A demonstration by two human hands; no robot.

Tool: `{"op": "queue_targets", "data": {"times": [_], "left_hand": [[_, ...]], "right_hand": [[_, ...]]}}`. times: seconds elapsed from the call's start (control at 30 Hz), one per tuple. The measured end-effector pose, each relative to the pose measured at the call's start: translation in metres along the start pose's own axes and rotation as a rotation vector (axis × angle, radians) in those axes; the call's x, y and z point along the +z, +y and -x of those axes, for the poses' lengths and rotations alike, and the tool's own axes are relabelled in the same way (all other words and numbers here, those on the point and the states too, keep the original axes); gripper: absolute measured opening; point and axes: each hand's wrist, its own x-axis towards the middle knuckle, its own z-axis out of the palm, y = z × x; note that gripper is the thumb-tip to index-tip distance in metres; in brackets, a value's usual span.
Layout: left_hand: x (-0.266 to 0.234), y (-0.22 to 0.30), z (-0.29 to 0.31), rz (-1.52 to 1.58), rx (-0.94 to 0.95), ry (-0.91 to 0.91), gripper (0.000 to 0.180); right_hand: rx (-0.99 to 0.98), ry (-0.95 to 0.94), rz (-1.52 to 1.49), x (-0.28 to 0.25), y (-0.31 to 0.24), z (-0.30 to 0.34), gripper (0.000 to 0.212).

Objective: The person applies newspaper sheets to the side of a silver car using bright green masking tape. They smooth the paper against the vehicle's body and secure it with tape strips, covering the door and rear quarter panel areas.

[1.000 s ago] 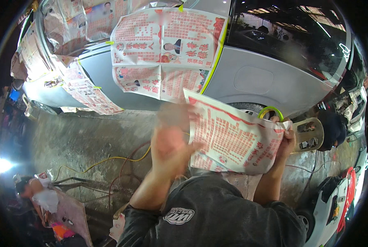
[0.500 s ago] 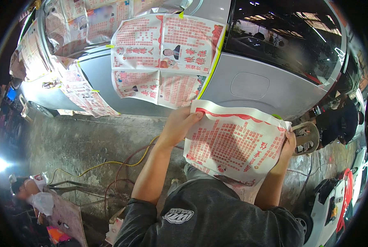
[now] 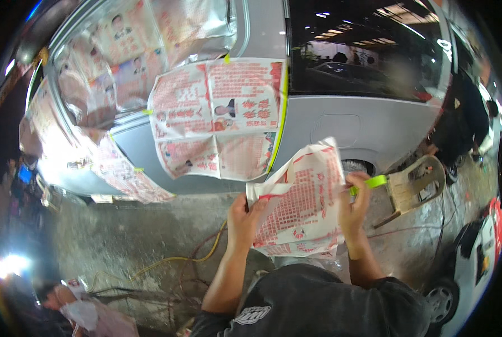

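Observation:
In front of my body I hold up a sheet of printed paper [image 3: 298, 208], white with red lettering and slightly bent. My left hand [image 3: 244, 222] is closed on its left edge, thumb over the front. At the right edge, my right hand [image 3: 354, 209] grips the sheet, its fingers partly blurred. A bright yellow-green strip of tape [image 3: 376, 181] sticks out from the fingers of that hand. Beyond the sheet stands a silver-grey vehicle [image 3: 312, 121]. On its side hangs another printed sheet [image 3: 242, 132], edged with yellow-green tape along the right.
More paper [image 3: 102, 73] covers the vehicle's left window and front. A beige plastic chair [image 3: 394, 196] stands right of my hands. A yellow hose [image 3: 178, 259] crosses the concrete floor. A person in dark clothes [image 3: 458, 121] is at the far right. A bright lamp [image 3: 12, 265] shines at left.
The held sheet has turned more upright and looks narrower, its right edge drawn leftward. My right hand has moved left, and the tape strip now shows by it. The view has shifted.

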Motion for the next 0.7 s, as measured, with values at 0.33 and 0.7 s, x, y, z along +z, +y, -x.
{"op": "queue_targets", "data": {"times": [0.33,0.7], "left_hand": [[-0.098,0.084,0.057,0.193,0.361,-0.094,0.018],[-0.153,0.092,0.021,-0.303,0.424,0.531,0.024]], "right_hand": [[0.526,-0.254,-0.833,0.018,0.041,-0.056,0.061],[0.641,-0.515,-0.978,0.086,-0.032,-0.049,0.018]]}}
